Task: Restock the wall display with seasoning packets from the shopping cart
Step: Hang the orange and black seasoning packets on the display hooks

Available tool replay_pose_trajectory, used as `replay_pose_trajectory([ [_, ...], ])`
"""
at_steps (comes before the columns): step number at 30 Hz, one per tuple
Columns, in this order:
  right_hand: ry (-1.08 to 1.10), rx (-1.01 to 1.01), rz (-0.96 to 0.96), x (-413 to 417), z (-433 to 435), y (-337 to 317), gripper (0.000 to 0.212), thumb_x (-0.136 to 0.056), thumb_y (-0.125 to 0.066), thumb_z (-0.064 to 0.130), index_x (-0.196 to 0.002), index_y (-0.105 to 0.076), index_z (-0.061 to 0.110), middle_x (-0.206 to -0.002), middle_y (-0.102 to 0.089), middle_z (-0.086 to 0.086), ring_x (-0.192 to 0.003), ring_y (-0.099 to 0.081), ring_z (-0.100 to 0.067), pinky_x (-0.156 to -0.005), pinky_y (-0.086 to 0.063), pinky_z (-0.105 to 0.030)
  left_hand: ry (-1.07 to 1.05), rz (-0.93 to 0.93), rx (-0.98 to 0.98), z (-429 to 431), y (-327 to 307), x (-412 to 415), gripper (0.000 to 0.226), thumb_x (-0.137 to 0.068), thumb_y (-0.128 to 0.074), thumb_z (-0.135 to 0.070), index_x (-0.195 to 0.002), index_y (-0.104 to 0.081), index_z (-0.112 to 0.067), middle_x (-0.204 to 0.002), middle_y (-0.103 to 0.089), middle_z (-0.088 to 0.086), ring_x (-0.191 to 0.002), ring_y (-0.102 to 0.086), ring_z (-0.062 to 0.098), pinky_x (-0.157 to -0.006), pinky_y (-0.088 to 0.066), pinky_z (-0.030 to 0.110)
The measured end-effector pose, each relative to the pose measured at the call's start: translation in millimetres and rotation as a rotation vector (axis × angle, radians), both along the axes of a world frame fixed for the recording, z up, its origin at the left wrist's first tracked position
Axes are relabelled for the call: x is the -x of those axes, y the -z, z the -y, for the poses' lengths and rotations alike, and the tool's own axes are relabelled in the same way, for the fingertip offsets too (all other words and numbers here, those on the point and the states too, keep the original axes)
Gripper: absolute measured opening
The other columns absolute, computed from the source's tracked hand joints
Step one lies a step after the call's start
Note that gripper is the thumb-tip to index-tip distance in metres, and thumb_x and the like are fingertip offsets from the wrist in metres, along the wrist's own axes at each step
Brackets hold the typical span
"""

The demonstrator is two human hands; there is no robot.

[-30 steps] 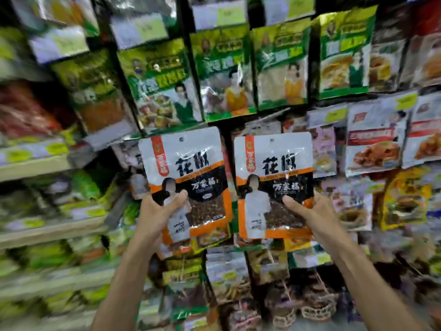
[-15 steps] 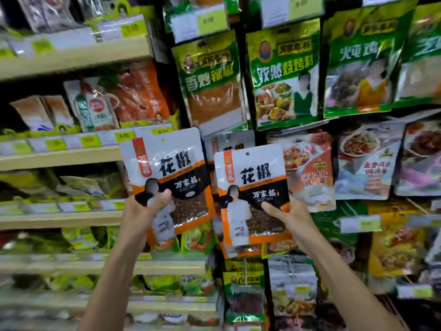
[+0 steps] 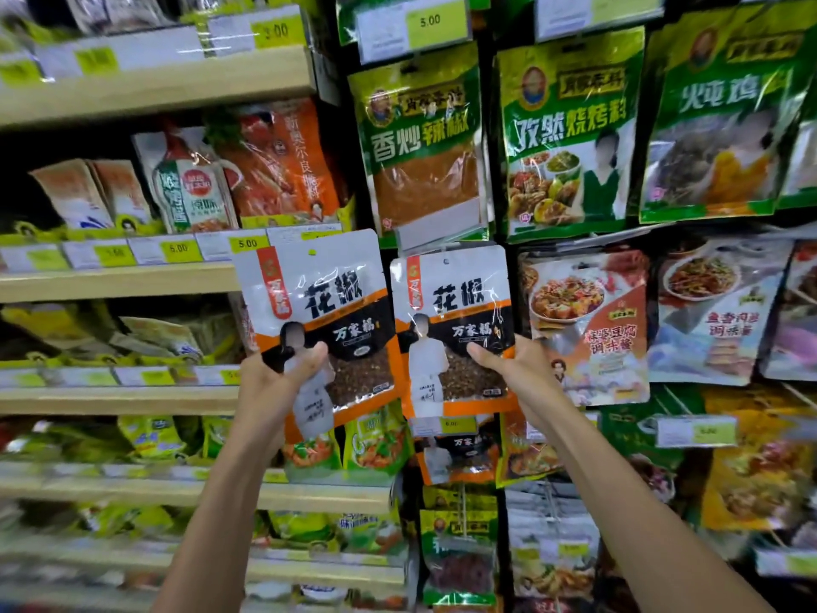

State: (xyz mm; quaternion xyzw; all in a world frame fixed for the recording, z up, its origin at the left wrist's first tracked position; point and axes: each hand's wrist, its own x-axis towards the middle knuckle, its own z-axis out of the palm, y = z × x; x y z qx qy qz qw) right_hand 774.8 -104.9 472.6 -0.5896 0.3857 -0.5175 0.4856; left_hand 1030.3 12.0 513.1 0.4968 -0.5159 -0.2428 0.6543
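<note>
- wooden shelves [image 3: 154, 88] on the left, several tiers
- yellow price tags [image 3: 177, 249] along shelf edges, some reading "5.00"
- orange sauce pouch [image 3: 283, 165] upright, just beside white-green pouch [image 3: 190, 188]
- yellow-green bags [image 3: 150, 435] on a lower tier, blurred

花椒 in big black characters, 万家福 in white below, on left white-orange-black plastic pouch [image 3: 316, 320]. Same two lines on right white-orange-black plastic pouch [image 3: 451, 320].

香炒辣椒 on green hanging pouch of orange powder [image 3: 420, 139].

孜然烧烤料 on green hanging pouch with grilled-food photo [image 3: 568, 126].

炖鸡 on green hanging pouch at far right [image 3: 716, 99].

麻婆豆腐 on orange hanging pouch with tofu photo [image 3: 588, 329].

5.00 on yellow-green price tag up top [image 3: 429, 20]. 5.00 also on yellow-green shelf-edge tag [image 3: 178, 248] and on neighbouring shelf-edge tag [image 3: 247, 243].

Remaining labels too blurred to read.
</note>
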Motion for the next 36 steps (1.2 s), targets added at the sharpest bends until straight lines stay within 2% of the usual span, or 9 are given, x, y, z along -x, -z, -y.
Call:
replay_pose_trajectory([
  [11,0.097,-0.067,0.012,-18,31,-7,0.040,-0.084,-0.073,0.019,-0.121,-0.061,0.011,-0.119,-0.065,0.000,-0.105,-0.058,-0.014,-0.082,-0.042,-0.026,0.028,-0.047,0.004,13,5,-2,0.049,-0.075,-0.070,-0.030,-0.121,-0.060,-0.016,-0.116,-0.067,0.002,-0.112,-0.062,0.017,-0.101,-0.045,0.050],
  [15,0.116,-0.073,-0.018,-25,56,-9,0.058,-0.087,-0.069,0.019,-0.139,-0.046,0.008,-0.141,-0.050,-0.008,-0.126,-0.048,-0.022,-0.105,-0.037,-0.037,0.060,-0.017,-0.001,20,6,6,0.039,-0.077,-0.070,-0.030,-0.115,-0.061,-0.030,-0.110,-0.070,-0.012,-0.108,-0.063,0.006,-0.099,-0.046,0.043],
  [18,0.115,-0.061,-0.058,-25,61,-4,0.062,-0.094,-0.058,0.029,-0.147,-0.033,0.011,-0.150,-0.039,-0.005,-0.138,-0.035,-0.024,-0.107,-0.030,-0.033,0.077,-0.054,0.003,24,12,9,0.052,-0.076,-0.072,-0.027,-0.126,-0.057,-0.021,-0.120,-0.066,-0.003,-0.115,-0.060,0.013,-0.104,-0.042,0.048],
  [25,0.430,0.160,-0.196,-12,14,23,0.033,-0.096,-0.055,0.022,-0.126,-0.049,0.009,-0.124,-0.057,-0.006,-0.115,-0.053,-0.017,-0.097,-0.043,-0.029,0.127,-0.154,-0.075,24,22,10,0.101,-0.046,-0.085,-0.062,-0.134,-0.045,-0.032,-0.139,-0.050,-0.005,-0.131,-0.045,0.019,-0.107,-0.037,0.045],
  [28,0.375,0.240,-0.081,-17,-12,14,0.021,-0.097,-0.053,0.024,-0.117,-0.054,0.018,-0.112,-0.059,0.005,-0.104,-0.056,-0.003,-0.095,-0.047,-0.026,0.164,-0.150,-0.073,28,27,19,0.065,-0.059,-0.083,-0.050,-0.108,-0.061,-0.014,-0.100,-0.050,-0.010,-0.099,-0.044,0.012,-0.099,-0.045,0.039],
  [29,0.279,0.217,-0.028,-19,-18,8,0.020,-0.097,-0.053,0.028,-0.115,-0.055,0.021,-0.110,-0.061,0.007,-0.103,-0.057,-0.001,-0.092,-0.048,-0.024,0.173,-0.128,-0.071,30,28,23,0.056,-0.065,-0.079,-0.041,-0.108,-0.063,-0.009,-0.114,-0.044,0.027,-0.124,-0.036,0.041,-0.095,-0.048,0.034],
  [30,0.158,0.173,0.034,-22,-22,1,0.023,-0.095,-0.053,0.034,-0.115,-0.056,0.023,-0.112,-0.063,0.006,-0.105,-0.059,-0.003,-0.092,-0.048,-0.023,0.195,-0.109,-0.078,33,29,28,0.041,-0.070,-0.075,-0.033,-0.107,-0.066,-0.020,-0.095,-0.072,0.003,-0.107,-0.064,0.023,-0.092,-0.051,0.030],
  [32,-0.032,0.096,0.087,-26,-27,-10,0.041,-0.087,-0.055,0.048,-0.120,-0.059,0.023,-0.120,-0.063,0.008,-0.113,-0.057,-0.004,-0.096,-0.045,-0.021,0.246,-0.061,-0.089,38,29,40,0.030,-0.072,-0.072,-0.026,-0.100,-0.067,-0.036,-0.090,-0.073,-0.016,-0.096,-0.067,0.002,-0.085,-0.055,0.025],
  [36,-0.099,0.129,0.077,-23,-25,-13,0.029,-0.082,-0.070,0.037,-0.108,-0.068,0.025,-0.108,-0.071,0.013,-0.104,-0.064,0.000,-0.082,-0.049,-0.012,0.214,0.010,-0.088,46,28,61,0.040,-0.079,-0.073,-0.024,-0.109,-0.063,0.000,-0.105,-0.053,0.009,-0.096,-0.064,0.009,-0.061,-0.054,0.023],
])
